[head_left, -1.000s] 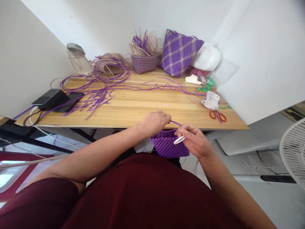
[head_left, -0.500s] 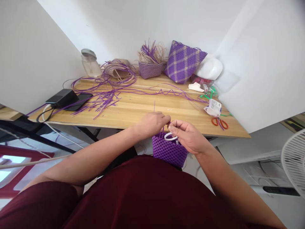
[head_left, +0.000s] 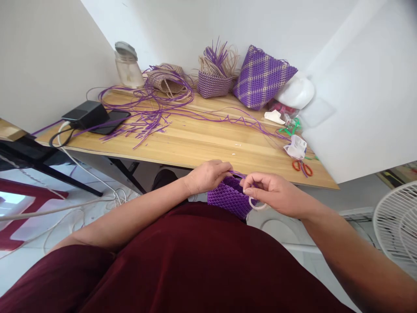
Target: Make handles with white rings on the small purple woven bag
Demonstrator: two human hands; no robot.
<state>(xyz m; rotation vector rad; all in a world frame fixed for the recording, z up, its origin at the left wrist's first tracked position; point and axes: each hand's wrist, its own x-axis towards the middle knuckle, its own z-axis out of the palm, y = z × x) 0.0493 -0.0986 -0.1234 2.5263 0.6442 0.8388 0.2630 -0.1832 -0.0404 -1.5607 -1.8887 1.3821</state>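
Observation:
A small woven purple basket (head_left: 228, 196) sits against my body, just below the table's front edge, its mouth facing up. At its left rim my left hand (head_left: 208, 177) is closed, with the fingers pinching a purple plastic strip (head_left: 237, 174). The strip stretches above the basket's mouth toward my right hand (head_left: 272, 191), whose thumb and fingers are pinched together at the right rim. A white ring (head_left: 258, 207) hangs beneath those fingers, partly hidden by them. Whether the right fingertips also grip the strip's end I cannot tell.
On the wooden table (head_left: 195, 145) lie loose purple strips (head_left: 150, 124), a black adapter (head_left: 85, 114) and red-handled scissors (head_left: 302, 167). A jar (head_left: 128, 69), an unfinished basket (head_left: 213, 82) and a purple-beige woven bag (head_left: 262, 78) stand behind. A white fan (head_left: 397, 226) is at right.
My right hand has moved right, away from my left hand, and the white ring has shifted right with it. The purple strip now stretches between the hands. The view has shifted slightly.

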